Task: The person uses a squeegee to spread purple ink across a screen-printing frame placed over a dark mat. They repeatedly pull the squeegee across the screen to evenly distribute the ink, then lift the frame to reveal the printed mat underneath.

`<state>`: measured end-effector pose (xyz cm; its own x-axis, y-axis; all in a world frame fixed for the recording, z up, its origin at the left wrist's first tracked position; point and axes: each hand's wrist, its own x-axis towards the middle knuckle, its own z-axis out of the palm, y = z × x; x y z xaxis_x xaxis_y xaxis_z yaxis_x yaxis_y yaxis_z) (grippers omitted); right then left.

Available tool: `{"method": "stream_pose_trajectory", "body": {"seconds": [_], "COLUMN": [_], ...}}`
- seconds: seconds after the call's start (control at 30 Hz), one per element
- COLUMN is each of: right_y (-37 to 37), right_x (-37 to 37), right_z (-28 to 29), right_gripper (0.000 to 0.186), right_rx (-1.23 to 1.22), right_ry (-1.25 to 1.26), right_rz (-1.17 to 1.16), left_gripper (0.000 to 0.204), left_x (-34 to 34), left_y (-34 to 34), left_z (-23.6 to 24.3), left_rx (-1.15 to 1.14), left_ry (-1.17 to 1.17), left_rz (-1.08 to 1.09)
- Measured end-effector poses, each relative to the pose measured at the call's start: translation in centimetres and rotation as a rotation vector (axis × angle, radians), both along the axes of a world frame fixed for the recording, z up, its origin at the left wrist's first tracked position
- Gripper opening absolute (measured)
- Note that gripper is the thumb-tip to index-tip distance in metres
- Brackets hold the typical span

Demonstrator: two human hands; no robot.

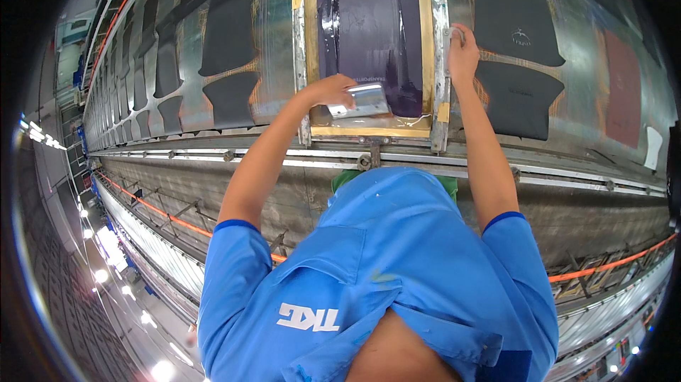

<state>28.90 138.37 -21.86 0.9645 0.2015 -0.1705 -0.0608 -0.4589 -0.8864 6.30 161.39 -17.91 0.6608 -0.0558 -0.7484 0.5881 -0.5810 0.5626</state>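
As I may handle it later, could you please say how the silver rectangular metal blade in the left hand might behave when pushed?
The silver rectangular metal blade is probably stiff, as its broad face looks straight. It may be slippery, given its shiny finish and the glossy dark purple surface beside it.

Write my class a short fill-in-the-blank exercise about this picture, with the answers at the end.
1. The left hand holds a flat silvery tool near the ____ (upper/lower) end of the frame.
2. The right hand is at the frame's ____ (left/right) side.
3. The person's shirt is mainly ____ in colour.
4. Right of the dark red piece lies a smaller piece coloured ____.

Answers: lower; right; blue; white.
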Motion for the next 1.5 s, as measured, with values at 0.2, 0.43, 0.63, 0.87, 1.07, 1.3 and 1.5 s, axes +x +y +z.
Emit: {"method": "stream_pose_trajectory", "body": {"seconds": [0.2,0.43,0.63,0.87,1.07,1.3,1.5], "right_y": [-0.2,-0.4,-0.2,0.4,-1.2,-0.7,2.7], "right_x": [-0.5,-1.2,-1.5,-0.5,0.5,-2.1,-3.3], "right_z": [-1.5,0.6,0.3,-0.9,-3.4,3.4,3.5], "right_gripper": [0.024,0.024,0.023,0.023,0.021,0.022,0.021], "right_rx": [0.035,0.075,0.079,0.069,0.164,0.162,0.308], "right_ry": [-0.052,-0.118,-0.071,-0.076,-0.085,-0.11,-0.087], "right_rz": [-0.015,-0.019,-0.02,0.001,0.06,0.079,0.094], "left_gripper": [0.041,0.041,0.033,0.052,0.061,0.061,0.057], "left_x": [7.3,18.3,15.2,-0.3,-9.8,-12.8,-11.6], "left_y": [2.5,12.9,8.3,-4.0,-13.7,-14.9,-10.1], "left_z": [-2.4,2.8,0.1,-2.1,-1.5,1.7,4.4], "left_rx": [-0.252,0.296,0.82,0.755,0.676,0.649,0.642], "left_ry": [0.294,-0.352,-0.746,-0.864,-0.791,-0.867,-0.736], "left_rz": [-0.17,-0.029,0.052,-0.001,0.077,0.187,0.179]}}
